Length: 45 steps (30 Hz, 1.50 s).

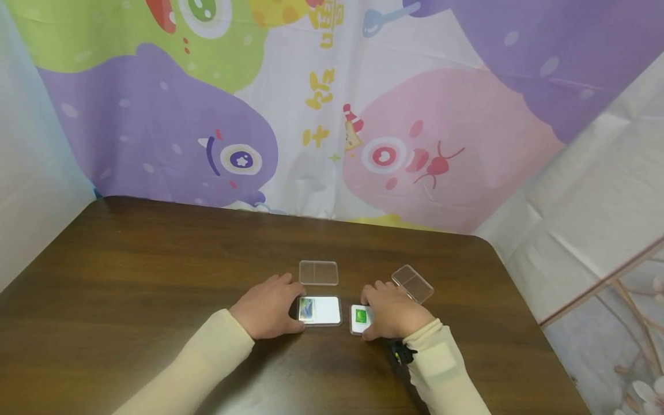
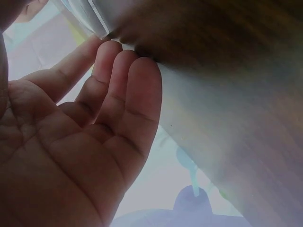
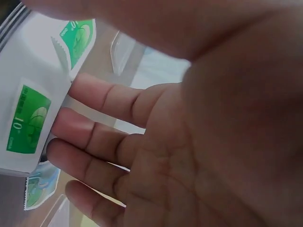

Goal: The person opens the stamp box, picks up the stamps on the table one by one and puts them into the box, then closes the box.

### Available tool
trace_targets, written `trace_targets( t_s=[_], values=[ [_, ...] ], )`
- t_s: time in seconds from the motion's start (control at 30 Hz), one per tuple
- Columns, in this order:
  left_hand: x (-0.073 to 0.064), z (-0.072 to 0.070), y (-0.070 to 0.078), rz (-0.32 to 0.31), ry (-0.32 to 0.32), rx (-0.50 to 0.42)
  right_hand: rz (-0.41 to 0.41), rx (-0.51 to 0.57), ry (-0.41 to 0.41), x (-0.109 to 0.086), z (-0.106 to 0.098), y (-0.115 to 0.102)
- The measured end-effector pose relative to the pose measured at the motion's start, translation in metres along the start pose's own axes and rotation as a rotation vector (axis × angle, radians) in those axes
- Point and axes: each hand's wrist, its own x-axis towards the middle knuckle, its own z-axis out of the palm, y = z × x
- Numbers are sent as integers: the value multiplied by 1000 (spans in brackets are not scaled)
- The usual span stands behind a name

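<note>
Two clear plastic stamp cases with white inner cards lie side by side on the table. The left case [image 1: 327,311] has a blue-green picture stamp [image 1: 306,309] at its left end. My left hand [image 1: 272,306] holds that end between the thumb at the near edge and fingers at the far edge. My right hand [image 1: 391,311] grips the smaller-looking right case [image 1: 355,327] by its near and far edges, covering its right part. A green stamp [image 3: 29,120] marked 10 shows on its white card, with a second green stamp [image 3: 78,40] beyond.
A clear lid [image 1: 319,273] lies flat behind the left case. Another clear lid [image 1: 415,282] lies at a slant just behind the right hand. The brown wooden table [image 1: 155,259] ends at a cartoon-printed cloth [image 1: 311,190].
</note>
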Motion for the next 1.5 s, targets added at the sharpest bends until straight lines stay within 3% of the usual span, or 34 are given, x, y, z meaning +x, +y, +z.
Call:
trace_targets(
  t_s=[0.1,0.33,0.5,0.8,1.5],
  values=[
    [0,0,0,-4,-4,-2,-3,27,-2,-1,-6,7],
    [1,-1,0,-1,-6,-6,97,67,152,-3,-18,38],
    [0,-1,0,-6,-13,-15,110,71,153,5,-9,50],
    [-1,-3,1,-16,-14,-17,86,1,148,8,-1,51],
    [-2,-3,2,-6,-17,-33,151,46,131,11,2,52]
  ],
)
